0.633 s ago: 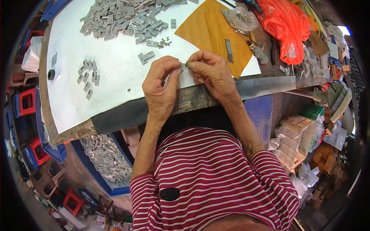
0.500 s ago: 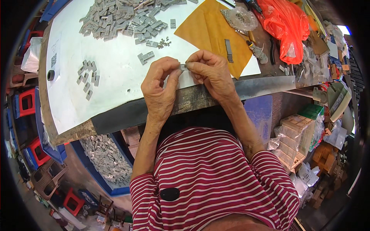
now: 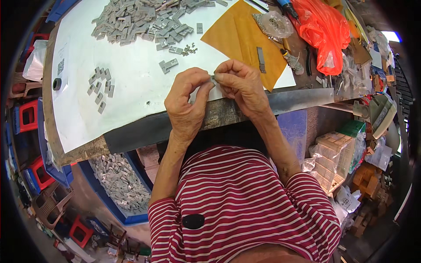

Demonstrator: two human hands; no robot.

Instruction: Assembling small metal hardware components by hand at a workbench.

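Above the table's front edge, my left hand (image 3: 186, 98) and my right hand (image 3: 245, 87) meet at their fingertips. Both are closed in a pinch on a small grey metal piece (image 3: 212, 77), mostly hidden by the fingers. Beyond them on the white sheet (image 3: 136, 81) lie a few similar grey blocks (image 3: 168, 65) touching each other. A cluster of tiny metal parts (image 3: 189, 49) is scattered just past these. Farther back is a big heap of grey blocks (image 3: 127, 24). At the left, several blocks (image 3: 106, 74) lie in loose rows.
Brown paper (image 3: 232, 33) bearing a dark grey strip (image 3: 261, 59) lies to the right. Beyond are a clear bag of small parts (image 3: 274, 25), a blue-handled tool (image 3: 287, 8) and a red plastic bag (image 3: 322, 35). Below the table, a blue bin (image 3: 136, 219) holds many grey blocks.
My hands have shifted slightly right, still pinched together. The grey piece shows less between the fingertips than before. The things on the table lie as they did.
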